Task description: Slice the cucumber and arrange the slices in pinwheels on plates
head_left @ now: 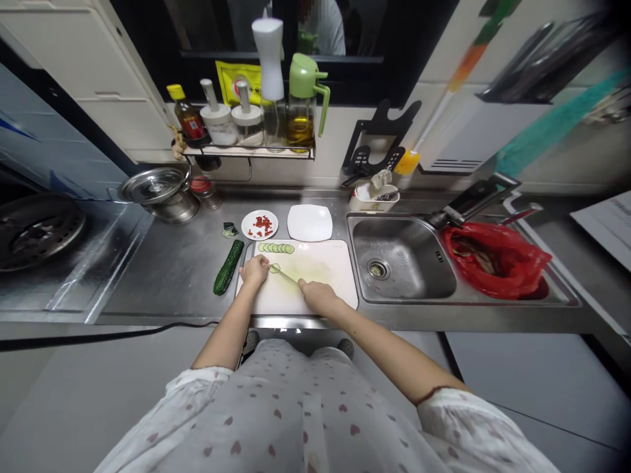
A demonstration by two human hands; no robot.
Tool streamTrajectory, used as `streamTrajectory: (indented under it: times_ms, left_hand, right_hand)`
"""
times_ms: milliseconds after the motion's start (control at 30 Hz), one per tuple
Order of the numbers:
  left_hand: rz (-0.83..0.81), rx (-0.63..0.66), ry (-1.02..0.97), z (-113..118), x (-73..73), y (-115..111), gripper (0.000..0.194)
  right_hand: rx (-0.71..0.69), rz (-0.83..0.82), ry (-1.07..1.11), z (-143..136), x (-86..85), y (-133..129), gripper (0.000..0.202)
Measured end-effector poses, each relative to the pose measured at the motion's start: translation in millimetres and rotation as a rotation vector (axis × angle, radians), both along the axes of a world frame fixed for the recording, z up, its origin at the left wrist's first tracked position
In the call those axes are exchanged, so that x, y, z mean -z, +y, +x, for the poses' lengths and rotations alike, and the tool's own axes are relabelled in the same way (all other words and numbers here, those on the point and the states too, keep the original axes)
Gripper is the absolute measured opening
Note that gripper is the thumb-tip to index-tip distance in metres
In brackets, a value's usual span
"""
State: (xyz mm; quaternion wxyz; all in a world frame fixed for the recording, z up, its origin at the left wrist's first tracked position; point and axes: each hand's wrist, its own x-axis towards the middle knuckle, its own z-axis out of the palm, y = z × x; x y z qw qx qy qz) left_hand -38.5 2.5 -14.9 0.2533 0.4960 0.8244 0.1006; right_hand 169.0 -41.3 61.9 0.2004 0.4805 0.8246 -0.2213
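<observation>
The right hand (320,299) is closed around the handle of a knife (288,277), whose blade points left and far across a white cutting board (335,282). The left hand (255,270) has its fingers bent together at the blade's tip, beside a thin cucumber slice (275,269); whether it grips the slice or the tip, I cannot tell.

A row of overlapping green slices (276,248) lies along the board's far left part. A whole dark green cucumber (228,267) rests on the counter (162,263), just left of the board.

Beyond the board, a white round plate (245,226) holds chopped red pieces (263,226); a white squarish plate (309,222) sits to its right. Far left are a lidded steel pot (175,205) and a red-lidded jar (203,187).

On the wall shelf (236,152), a green-topped dispenser (302,79) holds yellow oil, and a yellow-capped bottle (190,121) of dark liquid wears a red label. A yellow packet (227,80) has print too small to read.

The board's right edge is near the sink (414,263); its near edge lies close to the counter's front. Open steel stretches between cucumber and pot. An open red bag (522,263) lies right of the basin.
</observation>
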Motion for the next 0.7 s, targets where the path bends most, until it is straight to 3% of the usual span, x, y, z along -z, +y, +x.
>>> streamTrajectory:
  times_ms: [400, 700]
  left_hand:
    - [0.002, -0.006, -0.005, 0.8, -0.8, 0.0, 0.013]
    - [0.028, -0.012, 0.015, 0.6, 4.2, -1.4, 0.014]
  right_hand:
    - [-0.002, -0.017, 0.009, 1.3, 0.7, 4.3, 0.038]
    - [0.066, -0.049, 0.038, 15.9, 6.4, -13.1, 0.039]
